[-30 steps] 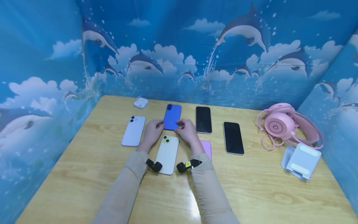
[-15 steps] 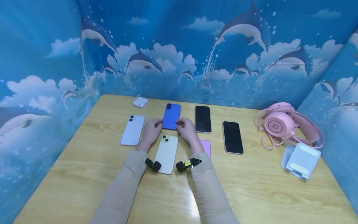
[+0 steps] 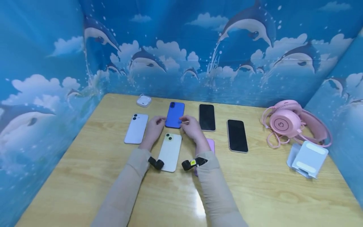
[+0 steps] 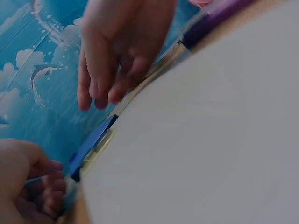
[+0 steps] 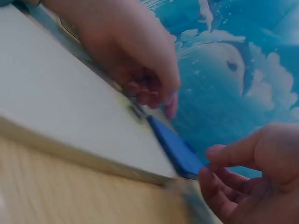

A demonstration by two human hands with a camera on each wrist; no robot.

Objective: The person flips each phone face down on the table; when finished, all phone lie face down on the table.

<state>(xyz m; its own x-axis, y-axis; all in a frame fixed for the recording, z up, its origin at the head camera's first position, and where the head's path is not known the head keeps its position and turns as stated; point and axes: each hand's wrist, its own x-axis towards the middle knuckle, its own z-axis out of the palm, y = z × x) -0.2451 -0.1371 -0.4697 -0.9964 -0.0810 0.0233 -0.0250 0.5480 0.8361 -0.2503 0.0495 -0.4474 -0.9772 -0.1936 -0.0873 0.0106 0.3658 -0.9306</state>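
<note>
A blue phone (image 3: 175, 114) lies back-up on the wooden table (image 3: 255, 189). My left hand (image 3: 155, 126) has curled fingers at the left edge of its near end. My right hand (image 3: 190, 126) has curled fingers at the right edge. In the right wrist view the right hand (image 5: 243, 177) touches the blue phone (image 5: 175, 151) at its corner, and the left hand (image 5: 135, 65) curls down beside it. The left wrist view shows the left hand (image 4: 32, 186) at the other corner of the blue phone (image 4: 93, 140). A pale green phone (image 3: 170, 152) lies between my forearms.
A white phone (image 3: 136, 128) lies to the left, an earbud case (image 3: 144, 100) behind it. Two black-screened phones (image 3: 207, 117) (image 3: 237, 135) lie to the right, a purple phone (image 3: 211, 145) under my right wrist. Pink headphones (image 3: 286, 124) and a white stand (image 3: 307, 159) sit far right. Blue walls enclose the table.
The head view has tilted slightly. Both hands stay at the blue phone's near end, their fingertips a little farther up its edges. The phone has not visibly shifted.
</note>
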